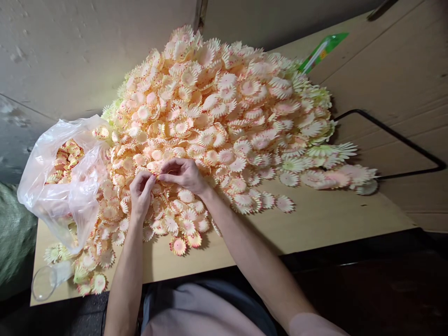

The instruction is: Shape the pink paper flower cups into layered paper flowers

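A large heap of pale, pink-and-cream artificial flower petal pieces (227, 107) with fringed edges covers much of the table. Over its near side, my left hand (140, 190) is closed, thumb against the fingers. My right hand (185, 175) is closed too, its fingertips almost meeting the left ones. Whatever is pinched there is too small to make out among the similar pieces behind. Loose flower pieces (184, 224) lie just below and between my wrists.
At left a thin plastic bag (82, 200) holds more red-edged pieces. A clear cup (44, 283) lies at the table's (315, 228) near left corner. On the right, a bent black metal rod (402, 135) sticks out beside cardboard (395, 79). A green packet (322, 52) pokes from the heap.
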`<state>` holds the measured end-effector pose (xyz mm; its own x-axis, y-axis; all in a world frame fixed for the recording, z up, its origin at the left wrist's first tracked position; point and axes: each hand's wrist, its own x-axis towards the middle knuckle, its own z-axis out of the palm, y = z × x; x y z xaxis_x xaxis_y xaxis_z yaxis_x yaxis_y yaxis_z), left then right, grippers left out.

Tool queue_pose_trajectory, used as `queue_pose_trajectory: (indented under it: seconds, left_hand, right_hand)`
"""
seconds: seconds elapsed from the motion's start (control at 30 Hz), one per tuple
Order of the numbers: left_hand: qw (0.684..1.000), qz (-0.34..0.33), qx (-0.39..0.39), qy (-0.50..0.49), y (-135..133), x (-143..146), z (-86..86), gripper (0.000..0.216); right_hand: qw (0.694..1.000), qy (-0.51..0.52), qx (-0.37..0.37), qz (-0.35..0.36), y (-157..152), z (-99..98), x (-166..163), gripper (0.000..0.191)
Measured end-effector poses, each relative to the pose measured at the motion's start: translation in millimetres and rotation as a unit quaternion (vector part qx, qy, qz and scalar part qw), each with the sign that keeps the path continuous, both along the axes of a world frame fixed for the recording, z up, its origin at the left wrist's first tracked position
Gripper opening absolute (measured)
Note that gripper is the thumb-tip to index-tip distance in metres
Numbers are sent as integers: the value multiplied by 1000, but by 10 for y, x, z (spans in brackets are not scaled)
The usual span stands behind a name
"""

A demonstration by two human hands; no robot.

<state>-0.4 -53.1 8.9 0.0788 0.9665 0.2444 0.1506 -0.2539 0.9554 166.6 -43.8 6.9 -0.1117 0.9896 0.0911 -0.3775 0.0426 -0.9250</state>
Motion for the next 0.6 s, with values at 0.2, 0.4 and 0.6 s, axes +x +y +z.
queue_pose_trajectory:
  seconds: [0.2, 0.4, 0.6]
  left_hand:
    - [1000, -5, -1, -9, 0, -8, -22, 20]
    - [1000, -1, -9, -10, 5, -17, -16, 23]
    - [1000, -9, -18, 3, -7, 8, 12, 30]
  right_hand:
    - [1000, 17, 3, 13, 2, -15, 30, 29]
    - [999, 26, -24, 2, 6, -11, 31, 27]
    - [1000, 12, -26, -9, 4, 17, 37, 28]
